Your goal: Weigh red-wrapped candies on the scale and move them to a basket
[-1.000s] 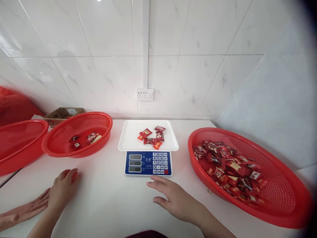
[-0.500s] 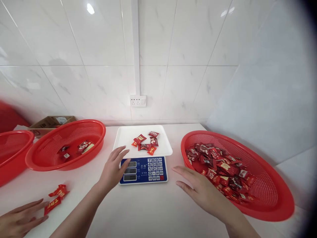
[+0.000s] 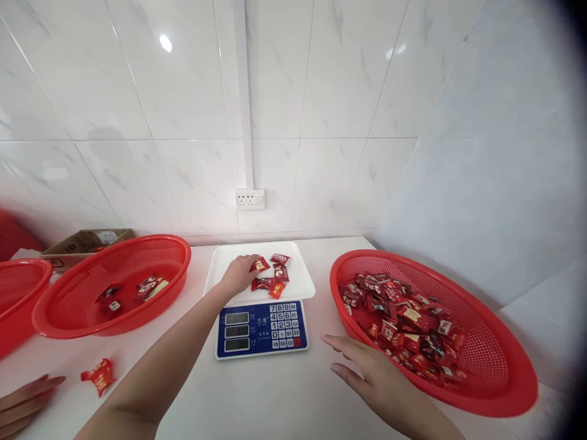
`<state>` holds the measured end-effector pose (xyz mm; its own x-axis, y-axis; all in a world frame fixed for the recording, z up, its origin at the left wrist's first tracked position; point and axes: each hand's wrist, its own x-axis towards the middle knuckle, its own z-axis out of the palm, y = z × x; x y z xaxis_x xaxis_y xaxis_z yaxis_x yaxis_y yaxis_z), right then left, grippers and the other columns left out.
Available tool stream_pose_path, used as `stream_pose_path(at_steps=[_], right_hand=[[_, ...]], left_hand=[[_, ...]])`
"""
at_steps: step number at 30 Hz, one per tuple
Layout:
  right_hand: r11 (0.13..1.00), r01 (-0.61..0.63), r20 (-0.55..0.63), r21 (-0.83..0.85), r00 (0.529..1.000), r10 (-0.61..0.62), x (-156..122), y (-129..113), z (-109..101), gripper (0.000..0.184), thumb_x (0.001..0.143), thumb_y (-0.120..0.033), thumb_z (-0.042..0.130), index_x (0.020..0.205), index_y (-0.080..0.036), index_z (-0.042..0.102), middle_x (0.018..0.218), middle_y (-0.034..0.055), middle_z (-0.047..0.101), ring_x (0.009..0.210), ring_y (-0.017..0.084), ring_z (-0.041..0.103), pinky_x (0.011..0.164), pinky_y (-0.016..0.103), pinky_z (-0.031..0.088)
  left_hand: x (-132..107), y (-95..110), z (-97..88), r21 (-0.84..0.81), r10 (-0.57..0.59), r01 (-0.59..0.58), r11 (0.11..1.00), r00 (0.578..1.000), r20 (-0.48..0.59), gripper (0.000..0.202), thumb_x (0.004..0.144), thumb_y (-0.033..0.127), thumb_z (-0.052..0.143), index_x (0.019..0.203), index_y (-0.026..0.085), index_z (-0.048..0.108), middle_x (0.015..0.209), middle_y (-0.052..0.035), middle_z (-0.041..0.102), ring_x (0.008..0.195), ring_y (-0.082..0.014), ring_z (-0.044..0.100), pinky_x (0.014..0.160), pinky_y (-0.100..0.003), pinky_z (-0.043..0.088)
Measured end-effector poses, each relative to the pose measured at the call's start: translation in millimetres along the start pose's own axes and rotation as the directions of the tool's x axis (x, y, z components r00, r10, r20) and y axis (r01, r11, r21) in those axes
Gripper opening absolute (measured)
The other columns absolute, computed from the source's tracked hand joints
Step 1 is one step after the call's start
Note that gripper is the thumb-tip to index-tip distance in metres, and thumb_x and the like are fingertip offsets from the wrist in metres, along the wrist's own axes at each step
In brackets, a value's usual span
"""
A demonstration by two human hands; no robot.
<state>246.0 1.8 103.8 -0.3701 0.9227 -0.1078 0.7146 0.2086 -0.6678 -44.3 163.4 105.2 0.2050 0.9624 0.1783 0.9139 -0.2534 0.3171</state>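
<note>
My left hand (image 3: 239, 274) is over the left side of the white scale tray (image 3: 298, 284). Its fingers curl down around the edge of a red wrapped candy (image 3: 260, 264); the fingertips are partly hidden. Several more candies (image 3: 280, 272) lie close by on the tray. Below it is the scale's blue keypad panel (image 3: 263, 329) with displays. My right hand (image 3: 367, 370) holds nothing and hovers with thumb and fingers apart, between the scale and the right red basket (image 3: 499, 391). That basket holds a heap of red and dark wrapped candies (image 3: 413, 324).
At left stand a red basket (image 3: 110, 327) with a few packets and another red basket (image 3: 22, 293). A cardboard box (image 3: 82, 244) is behind them. Another person's hand (image 3: 27, 406) rests at lower left, near a red candy (image 3: 101, 376). A tiled wall with a socket (image 3: 250, 199) closes the back.
My left hand has moved forward from over the scale's display onto the candies in the tray. My right hand stays much the same. The other person's hand has drawn left, away from the loose candies.
</note>
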Motion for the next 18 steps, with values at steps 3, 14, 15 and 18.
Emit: stream_pose_path(at_steps=[3,14,15,18], right_hand=[[1.000,0.010,0.022,-0.005,1.000,-0.009,4,-5,0,0.048,0.088,-0.045,0.043,0.131,-0.024,0.050,0.132,0.0056,0.053,0.120,0.024,0.048,0.104,0.039,0.038],[0.999,0.008,0.045,0.049,0.999,-0.010,5,-11,4,0.049,0.088,-0.044,0.042,0.130,-0.022,0.051,0.131,0.0066,0.054,0.120,0.025,0.049,0.103,0.037,0.037],[0.998,0.008,0.048,0.054,0.999,-0.010,5,-12,5,0.048,0.088,-0.044,0.042,0.130,-0.021,0.051,0.131,0.0067,0.054,0.120,0.025,0.049,0.103,0.037,0.037],[0.998,0.010,0.049,0.065,0.999,-0.013,5,-17,6,0.047,0.088,-0.042,0.043,0.129,-0.022,0.053,0.130,0.0060,0.055,0.118,0.025,0.051,0.101,0.037,0.039]], left_hand=[[3,0,1.3,-0.031,0.005,-0.005,0.999,1.000,0.011,0.039,0.087,0.027,0.044,0.126,0.023,0.050,0.122,-0.0040,0.060,0.112,-0.0226,0.053,0.093,-0.033,0.042],[-16,-26,-8.8,-0.090,-0.090,0.091,0.992,0.996,0.016,0.038,0.084,0.031,0.049,0.121,0.023,0.053,0.114,-0.0044,0.063,0.106,-0.0213,0.056,0.089,-0.031,0.045],[-17,-27,-9.1,-0.108,-0.098,0.099,0.989,0.995,0.016,0.038,0.084,0.031,0.049,0.121,0.024,0.053,0.113,-0.0042,0.063,0.105,-0.0208,0.057,0.088,-0.030,0.046],[-19,-29,-9.0,-0.157,-0.116,0.117,0.981,0.993,0.018,0.038,0.084,0.030,0.047,0.121,0.024,0.053,0.113,-0.0044,0.063,0.100,-0.0197,0.059,0.084,-0.029,0.048]])
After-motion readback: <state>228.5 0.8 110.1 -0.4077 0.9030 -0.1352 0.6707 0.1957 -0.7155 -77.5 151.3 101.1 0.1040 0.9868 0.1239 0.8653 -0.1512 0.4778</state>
